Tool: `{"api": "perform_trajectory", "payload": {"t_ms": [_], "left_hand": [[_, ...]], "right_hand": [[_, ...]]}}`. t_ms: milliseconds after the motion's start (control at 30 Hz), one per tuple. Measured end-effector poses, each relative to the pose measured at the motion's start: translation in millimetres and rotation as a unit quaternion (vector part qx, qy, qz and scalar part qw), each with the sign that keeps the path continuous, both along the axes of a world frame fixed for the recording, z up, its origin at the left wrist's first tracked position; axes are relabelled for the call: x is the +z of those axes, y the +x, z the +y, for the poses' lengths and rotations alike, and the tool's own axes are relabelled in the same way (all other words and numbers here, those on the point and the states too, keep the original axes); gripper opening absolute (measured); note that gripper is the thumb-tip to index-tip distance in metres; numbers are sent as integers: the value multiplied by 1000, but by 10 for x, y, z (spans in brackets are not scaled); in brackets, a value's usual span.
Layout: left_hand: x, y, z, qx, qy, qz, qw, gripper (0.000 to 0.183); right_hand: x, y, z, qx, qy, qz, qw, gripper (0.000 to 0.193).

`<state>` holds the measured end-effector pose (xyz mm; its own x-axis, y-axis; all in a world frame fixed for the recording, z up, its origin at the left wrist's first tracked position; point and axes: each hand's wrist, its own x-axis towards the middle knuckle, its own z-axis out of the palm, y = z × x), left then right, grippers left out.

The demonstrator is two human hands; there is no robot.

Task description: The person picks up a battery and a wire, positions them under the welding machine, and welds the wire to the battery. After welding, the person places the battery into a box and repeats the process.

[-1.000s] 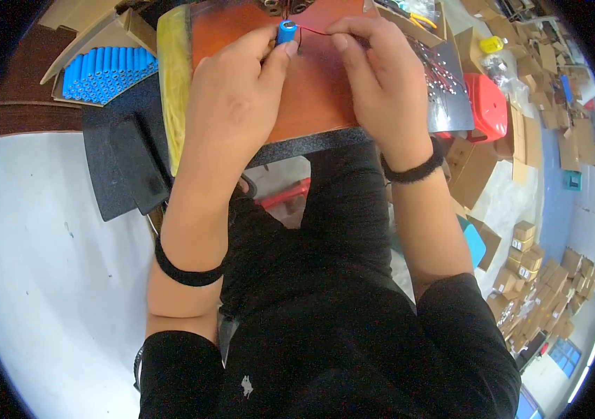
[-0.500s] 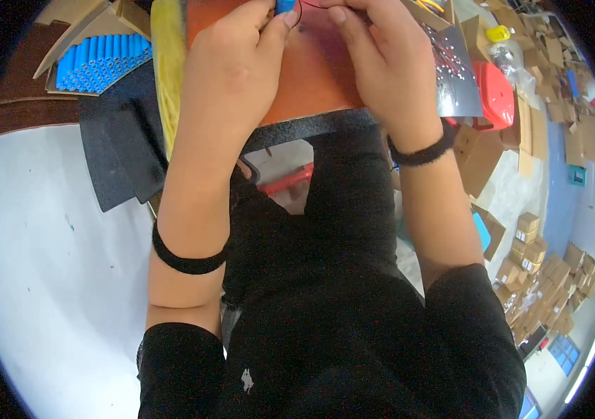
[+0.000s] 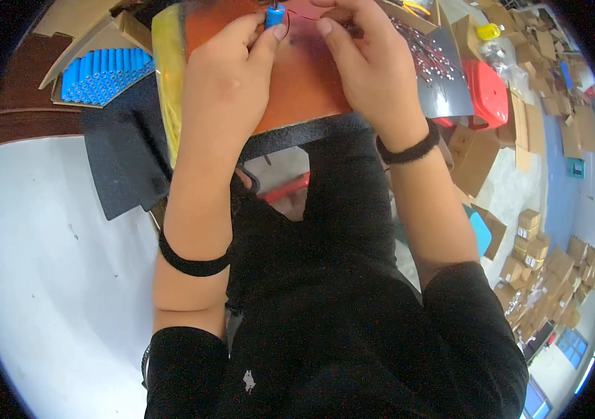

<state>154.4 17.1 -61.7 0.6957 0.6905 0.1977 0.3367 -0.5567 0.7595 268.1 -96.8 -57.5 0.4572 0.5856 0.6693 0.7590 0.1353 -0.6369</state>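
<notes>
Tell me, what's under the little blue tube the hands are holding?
Under the small blue tube, pinched by the left hand beside the right hand, lies an orange mat. The hands cover much of the mat, so whatever lies there is hidden.

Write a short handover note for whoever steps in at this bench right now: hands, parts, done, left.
Left hand: fingertips pinch a small blue cylinder at the top edge of view, over the orange mat.
Right hand: beside the cylinder, fingers curled at a thin red wire next to it; the grip itself is hard to see.
Parts: a cardboard tray of blue cylinders lies to the left; a perforated metal sheet sits to the right.
Done: one cylinder is in hand.
Left: the tray looks nearly full; whether the wire is attached cannot be told.
</notes>
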Motion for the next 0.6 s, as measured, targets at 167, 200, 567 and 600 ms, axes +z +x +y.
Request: {"api": "perform_trajectory", "payload": {"t_ms": [167, 200, 567, 600], "left_hand": [[-48, -12, 4, -19, 58, -61, 996, 28], [-102, 17, 11, -27, 39, -70, 996, 31], [198, -1082, 1200, 56, 474, 92, 874, 22], [201, -1135, 1350, 57, 477, 88, 873, 22]], "right_hand": [[-129, 87, 1, 39, 8, 114, 993, 14], [-175, 165, -32, 56, -2, 160, 986, 24], [-76, 517, -1819, -134, -35, 240, 961, 26], [-225, 628, -2028, -152, -49, 250, 955, 25]]}}
